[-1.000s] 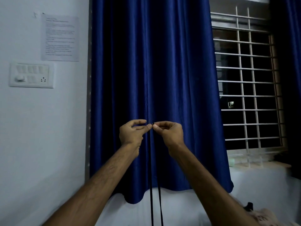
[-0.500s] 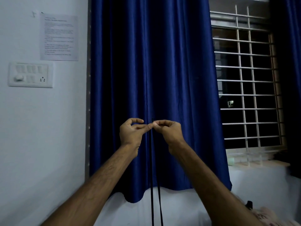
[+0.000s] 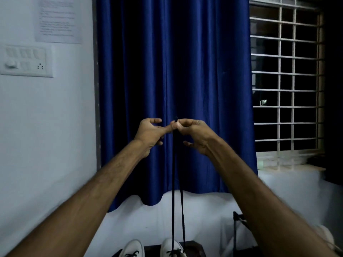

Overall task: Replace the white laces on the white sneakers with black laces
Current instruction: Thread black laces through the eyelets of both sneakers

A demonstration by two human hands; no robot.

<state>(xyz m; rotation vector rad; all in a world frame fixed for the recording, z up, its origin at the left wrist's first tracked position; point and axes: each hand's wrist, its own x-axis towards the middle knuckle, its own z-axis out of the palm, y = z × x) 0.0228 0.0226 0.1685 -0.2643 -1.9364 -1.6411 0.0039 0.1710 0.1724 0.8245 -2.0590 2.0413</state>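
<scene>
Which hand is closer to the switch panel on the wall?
Left. The left hand is below and right of the switch panel; the right hand is farther right, pinching the black lace.

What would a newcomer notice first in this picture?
Two raised hands at the centre: the right hand pinches the ends of a black lace, and the left hand touches them with its forefinger. Both strands hang down to a white sneaker at the bottom edge. Behind them hangs a deep blue curtain.
</scene>
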